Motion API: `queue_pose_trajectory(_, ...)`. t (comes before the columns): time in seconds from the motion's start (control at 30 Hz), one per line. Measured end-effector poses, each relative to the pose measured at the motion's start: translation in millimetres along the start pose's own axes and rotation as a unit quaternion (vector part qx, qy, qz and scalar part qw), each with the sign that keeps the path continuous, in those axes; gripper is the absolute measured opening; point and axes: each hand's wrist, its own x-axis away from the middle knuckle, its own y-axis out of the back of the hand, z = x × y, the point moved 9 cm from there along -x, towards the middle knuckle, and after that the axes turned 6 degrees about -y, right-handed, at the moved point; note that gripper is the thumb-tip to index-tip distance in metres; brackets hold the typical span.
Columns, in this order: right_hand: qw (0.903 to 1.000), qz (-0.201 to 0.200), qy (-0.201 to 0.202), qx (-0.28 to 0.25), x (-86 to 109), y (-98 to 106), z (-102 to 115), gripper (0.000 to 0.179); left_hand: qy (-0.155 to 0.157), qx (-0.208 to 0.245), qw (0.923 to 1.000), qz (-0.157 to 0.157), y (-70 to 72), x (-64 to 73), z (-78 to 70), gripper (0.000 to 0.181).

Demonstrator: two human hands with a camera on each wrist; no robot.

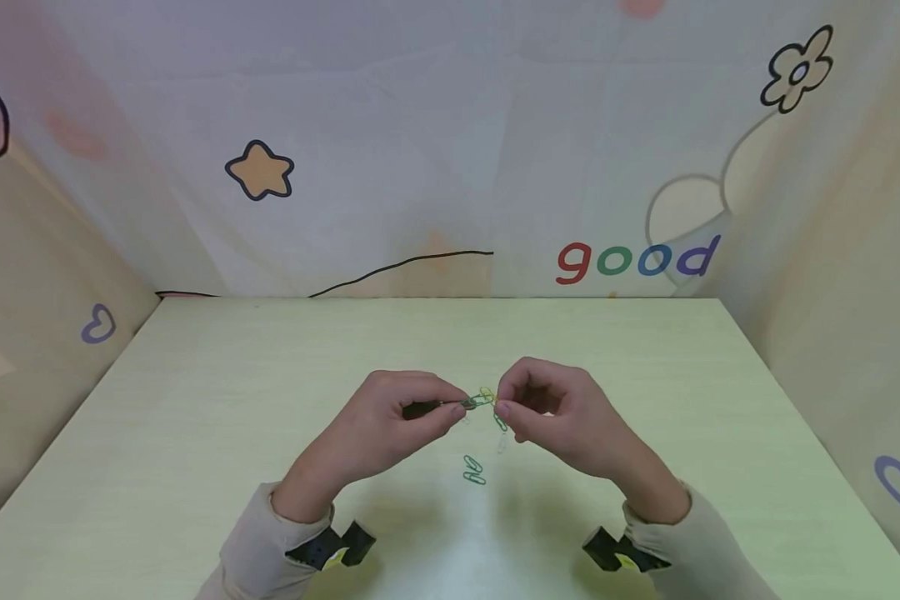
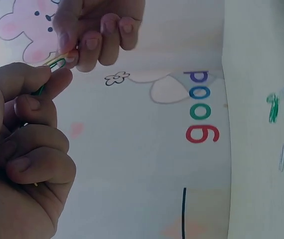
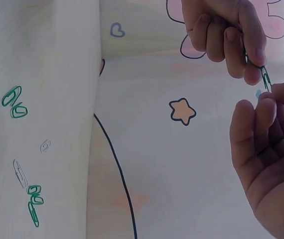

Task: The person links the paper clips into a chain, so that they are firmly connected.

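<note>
Above the middle of the table, my left hand pinches a green paper clip between thumb and forefinger. Facing it, my right hand pinches a yellow paper clip that meets the green one's free end. Whether the two clips are linked, I cannot tell. Fingertips hide parts of both. In the right wrist view the green clip spans the small gap between the hands. A yellow bit peeks out below the curled fingers of the left hand in the left wrist view.
Below the hands, green paper clips lie on the pale table. More green clips and whitish clips lie nearby in the right wrist view. Printed cloth stands behind the table and along both sides.
</note>
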Motion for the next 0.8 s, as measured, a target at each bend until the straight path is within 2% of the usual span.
queue_pose_trajectory(0.27,0.9998,0.000,0.010,0.019,1.4,0.7,3.9,0.012,-0.015,0.037,0.9991,-0.011,2.8,-1.1,-3.1,0.012)
queue_pose_trajectory(0.43,0.9995,0.001,0.017,0.028,1.5,-0.3,5.2,0.014,-0.012,0.056,0.9983,-0.014,4.9,-0.2,-4.3,0.013)
queue_pose_trajectory(0.8,0.9983,0.001,0.025,0.053,2.0,-2.6,11.5,0.019,-0.019,0.069,0.9972,-0.023,8.3,0.7,-2.4,0.012)
